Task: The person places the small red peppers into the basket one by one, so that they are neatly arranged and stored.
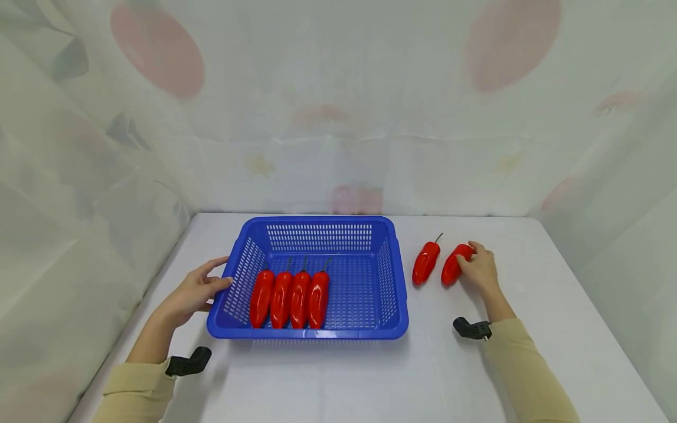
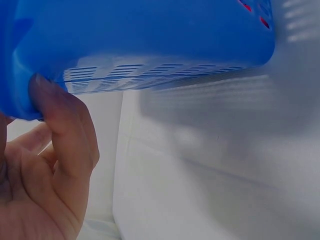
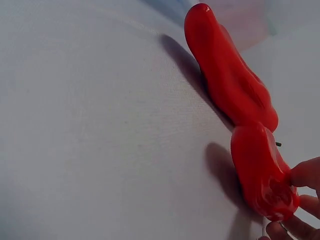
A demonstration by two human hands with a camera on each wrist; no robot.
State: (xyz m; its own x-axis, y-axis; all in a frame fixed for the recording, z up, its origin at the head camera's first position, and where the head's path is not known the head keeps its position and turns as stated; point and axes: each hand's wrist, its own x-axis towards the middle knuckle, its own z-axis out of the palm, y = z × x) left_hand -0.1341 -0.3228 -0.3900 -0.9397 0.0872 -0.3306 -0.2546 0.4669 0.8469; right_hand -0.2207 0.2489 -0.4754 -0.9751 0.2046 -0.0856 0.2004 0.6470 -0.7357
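Observation:
My left hand (image 1: 191,289) grips the left rim of a blue plastic basket (image 1: 317,333). In the left wrist view, its fingers (image 2: 70,135) curl up against the underside of the basket's lip. Several shiny red chili peppers (image 1: 318,299) lie side by side in the left half of the basket, stems pointing to the back. Right of the basket, my right hand (image 1: 480,269) pinches another red chili pepper (image 1: 451,269) near its stem end, thumb on one side and fingers on the other. A second loose chili pepper (image 1: 425,262) lies just left of it, with its stem showing.
The basket stands on a white table (image 1: 317,388). Patterned white sheeting (image 1: 349,106) hangs behind the table and along both sides. A black wrist mount (image 1: 189,361) sits on the left forearm and another black mount (image 1: 472,329) on the right.

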